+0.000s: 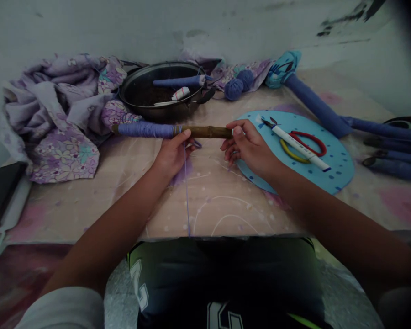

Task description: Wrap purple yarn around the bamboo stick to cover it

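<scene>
A brown bamboo stick (208,132) lies level between my hands, its left part wrapped in purple-blue yarn (147,129). My left hand (173,153) pinches the stick where the wrapping ends, thumb on top. From there a thin strand (187,192) hangs down over the table's front edge. At the bare right end, the thumb and fingers of my right hand (248,144) close round the tip.
A black pan (130,93) with a wrapped stick stands behind. Floral cloth (65,137) lies left, yarn balls (233,89) at the back. Right are a blue spotted disc (339,169) with scissors (324,145) and a marker (299,145), and more wrapped sticks (315,103).
</scene>
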A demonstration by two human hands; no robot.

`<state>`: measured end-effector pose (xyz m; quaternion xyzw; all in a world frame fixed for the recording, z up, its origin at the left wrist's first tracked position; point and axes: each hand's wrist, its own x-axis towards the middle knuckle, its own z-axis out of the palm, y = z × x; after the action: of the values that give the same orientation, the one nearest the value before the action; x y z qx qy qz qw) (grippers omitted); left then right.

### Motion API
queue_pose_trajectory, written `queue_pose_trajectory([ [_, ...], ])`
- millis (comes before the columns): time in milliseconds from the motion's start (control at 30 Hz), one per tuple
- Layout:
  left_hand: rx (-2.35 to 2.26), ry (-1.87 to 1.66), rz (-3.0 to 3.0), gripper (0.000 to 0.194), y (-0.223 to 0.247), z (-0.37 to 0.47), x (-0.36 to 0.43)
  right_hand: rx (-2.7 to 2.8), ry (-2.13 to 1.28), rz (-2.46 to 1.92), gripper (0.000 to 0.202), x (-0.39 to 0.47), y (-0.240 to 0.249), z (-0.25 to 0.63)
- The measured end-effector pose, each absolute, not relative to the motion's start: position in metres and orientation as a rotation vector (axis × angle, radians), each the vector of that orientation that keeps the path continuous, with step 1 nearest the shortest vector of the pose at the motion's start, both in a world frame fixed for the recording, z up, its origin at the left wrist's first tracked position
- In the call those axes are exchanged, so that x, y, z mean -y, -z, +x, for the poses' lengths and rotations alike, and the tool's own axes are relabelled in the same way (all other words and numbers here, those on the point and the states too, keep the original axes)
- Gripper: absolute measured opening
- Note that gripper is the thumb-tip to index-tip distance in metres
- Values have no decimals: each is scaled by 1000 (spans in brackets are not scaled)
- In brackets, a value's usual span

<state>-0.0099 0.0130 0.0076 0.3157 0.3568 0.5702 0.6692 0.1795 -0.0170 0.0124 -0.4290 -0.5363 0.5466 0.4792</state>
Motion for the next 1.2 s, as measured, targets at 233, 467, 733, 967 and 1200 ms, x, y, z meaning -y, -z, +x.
queue_pose_trajectory([
  [233,-791,-1280,691,14,-11,-10,-10,1293,-1326,-1075,15,15,-16,184],
  [467,-884,-1134,681,27,-15,-2,-6,1449,-1038,-918,27,16,-8,179],
  [733,-861,-1153,695,34,-15,-2,-4,1256,-1506,-1084,23,19,-19,177],
  [967,-875,-1181,719,36,-10,4,0,1443,-1182,-1032,28,20,-4,170],
  [1200,-850,-1146,686,32,-13,3,3,1254,-1606,-1097,36,18,-13,174],
])
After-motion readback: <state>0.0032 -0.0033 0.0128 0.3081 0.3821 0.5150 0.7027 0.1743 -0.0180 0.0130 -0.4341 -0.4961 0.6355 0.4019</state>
